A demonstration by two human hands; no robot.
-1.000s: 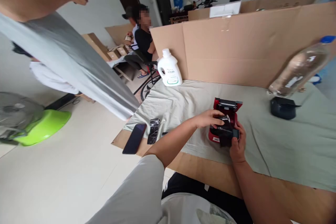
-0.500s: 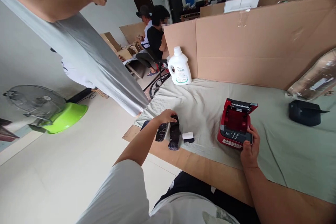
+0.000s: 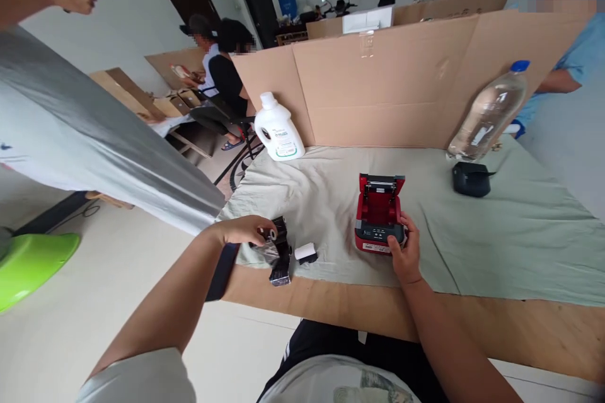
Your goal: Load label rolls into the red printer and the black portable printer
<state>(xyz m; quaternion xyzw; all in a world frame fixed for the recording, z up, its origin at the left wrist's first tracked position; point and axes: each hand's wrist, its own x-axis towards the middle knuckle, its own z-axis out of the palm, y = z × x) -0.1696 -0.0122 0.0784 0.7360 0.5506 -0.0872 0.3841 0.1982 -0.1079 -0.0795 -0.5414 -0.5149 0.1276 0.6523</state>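
Centrally, printer: a red-and-black label printer (image 3: 379,214) sat on the pale green cloth (image 3: 496,233), lid raised, its red bay showing; a white sticker on its front edge was too small to read.
Right hand: the right hand (image 3: 405,250) gripped the printer's near right corner, thumb on the black button panel.
Left hand: left of centre, the left hand (image 3: 246,230) was closed on a crinkled black plastic wrapper (image 3: 278,252) lying at the cloth's near edge.
Paper roll: a small white roll (image 3: 305,251) lay just beside the wrapper, between it and the printer.
Phone: a dark phone (image 3: 220,271) lay partly under the left forearm.
Detergent bottle: white jug (image 3: 278,129), upper centre, with a green-edged label; print illegible.
Water bottle: clear, blue-capped (image 3: 489,114), upper right, above a black device (image 3: 470,178).
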